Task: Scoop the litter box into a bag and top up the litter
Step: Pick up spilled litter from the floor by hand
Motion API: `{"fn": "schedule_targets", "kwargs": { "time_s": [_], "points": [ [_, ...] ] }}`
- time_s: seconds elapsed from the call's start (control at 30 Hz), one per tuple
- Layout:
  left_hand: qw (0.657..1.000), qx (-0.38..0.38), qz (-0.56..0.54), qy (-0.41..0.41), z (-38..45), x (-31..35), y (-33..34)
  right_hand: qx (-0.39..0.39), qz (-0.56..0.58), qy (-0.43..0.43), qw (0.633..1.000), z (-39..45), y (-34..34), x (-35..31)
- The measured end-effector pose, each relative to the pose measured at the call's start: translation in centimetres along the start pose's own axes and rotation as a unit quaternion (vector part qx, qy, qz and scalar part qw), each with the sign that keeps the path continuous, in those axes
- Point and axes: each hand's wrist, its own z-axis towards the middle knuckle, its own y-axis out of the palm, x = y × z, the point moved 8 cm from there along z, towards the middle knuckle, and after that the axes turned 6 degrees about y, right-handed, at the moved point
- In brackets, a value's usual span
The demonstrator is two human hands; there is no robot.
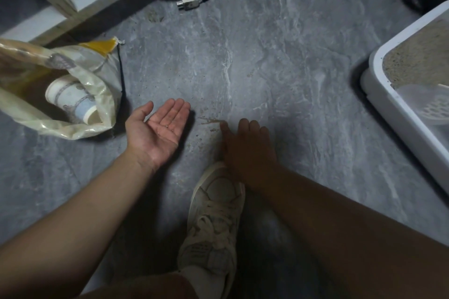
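One head-worn camera looked steeply down at the grey floor (pixel 243 56) from close above. It faced forward past both forearms, with a shoe (pixel 213 221) directly beneath. Wide-angle, edges bent.

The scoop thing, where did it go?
In the head view, the scoop lies on the sandy litter inside the white litter box, at the right edge, far from both hands.
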Motion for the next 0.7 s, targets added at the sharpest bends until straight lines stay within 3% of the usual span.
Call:
{"fn": "schedule_targets", "kwargs": {
  "time_s": [0.13,0.2,0.3,0.37,0.7],
  "points": [
    [1.000,-0.006,0.007,-0.006,0.0,-0.5,0.4,-0.021,0.029,-0.015,0.999,0.0,0.2,1.0],
    [1.000,-0.012,0.011,-0.013,0.0,-0.8,0.6,-0.025,0.141,-0.034,0.989,0.3,0.3,1.5],
    [1.000,-0.012,0.021,-0.019,0.1,-1.2,0.5,0.063,0.348,0.039,0.935,0.9,-0.4,4.3],
    [0.999,-0.012,0.025,-0.021,0.2,-1.3,0.4,0.085,0.394,0.094,0.911,1.1,-0.6,6.0],
    [0.998,-0.004,0.056,-0.031,1.0,-1.9,-0.2,0.013,0.349,0.149,0.925,3.0,-0.4,4.7]
  ]
}}
